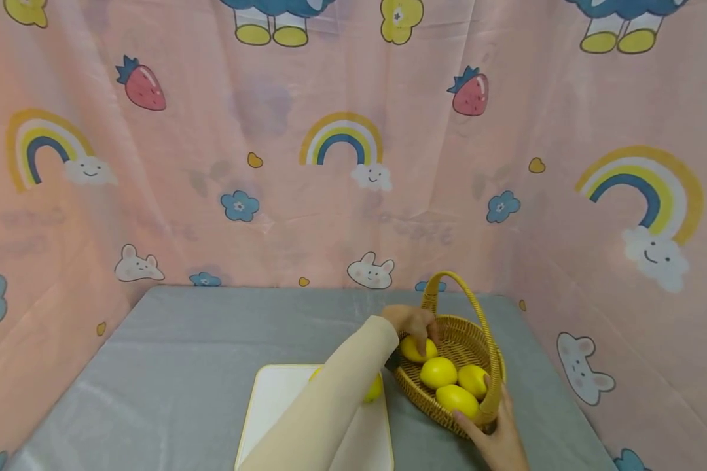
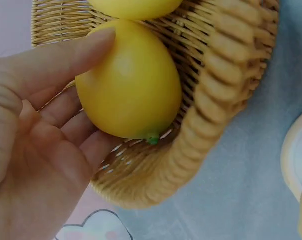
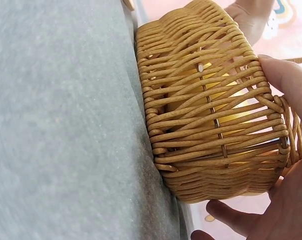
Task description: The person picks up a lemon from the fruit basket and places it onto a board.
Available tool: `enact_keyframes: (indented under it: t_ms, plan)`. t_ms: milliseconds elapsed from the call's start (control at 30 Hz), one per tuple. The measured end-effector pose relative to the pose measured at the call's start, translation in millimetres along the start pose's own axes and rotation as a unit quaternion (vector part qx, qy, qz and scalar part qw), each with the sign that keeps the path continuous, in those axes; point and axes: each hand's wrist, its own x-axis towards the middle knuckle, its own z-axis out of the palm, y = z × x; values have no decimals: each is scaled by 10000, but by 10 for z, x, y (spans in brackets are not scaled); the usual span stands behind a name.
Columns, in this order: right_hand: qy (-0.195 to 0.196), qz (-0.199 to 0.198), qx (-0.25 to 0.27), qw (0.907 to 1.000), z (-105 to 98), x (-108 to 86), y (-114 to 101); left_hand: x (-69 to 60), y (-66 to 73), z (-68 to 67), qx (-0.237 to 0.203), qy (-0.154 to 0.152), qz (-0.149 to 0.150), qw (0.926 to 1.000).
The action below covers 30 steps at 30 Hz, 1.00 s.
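Left hand (image 1: 411, 320) gripping smooth lemon (image 2: 128, 82), oval wicker basket (image 1: 462, 335)

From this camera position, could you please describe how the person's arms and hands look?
The left sleeve is long, plain and cream-coloured; a small dark object shows near its cuff. The left hand and right hand have no visible gloves or rings. No sleeve shows on the right.

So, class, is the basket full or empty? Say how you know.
Neither; it is part full. The head view shows four lemons in the basket, one gripped by the left hand, and bare weave beyond them.
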Motion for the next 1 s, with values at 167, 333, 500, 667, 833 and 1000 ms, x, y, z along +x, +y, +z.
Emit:
enact_keyframes:
  t_ms: [167, 333, 500, 667, 833, 1000]
  plan:
    - [-21, 59, -60, 10000, -6, 0, -3, -49, -19, 1, -36, 62, -66, 10000]
    - [-33, 65, -37, 10000, 4, 6, 5, -78, -26, 28, -57, 139, 10, 9999]
    - [-128, 188, 73, 9997, 7, 16, 10, -77, -43, 55, 25, 203, 210, 9996]
    - [-117, 195, 83, 9997, 3, 18, 1, -80, -52, 35, -205, 219, 455, 9985]
    - [-33, 72, 49, 10000, -4, 20, 3, -73, -57, -50, -470, 154, 871, 9950]
    - [-8, -4, 50, 10000, 2, 34, 25, -104, -114, -127, -526, 87, 1442, 9881]
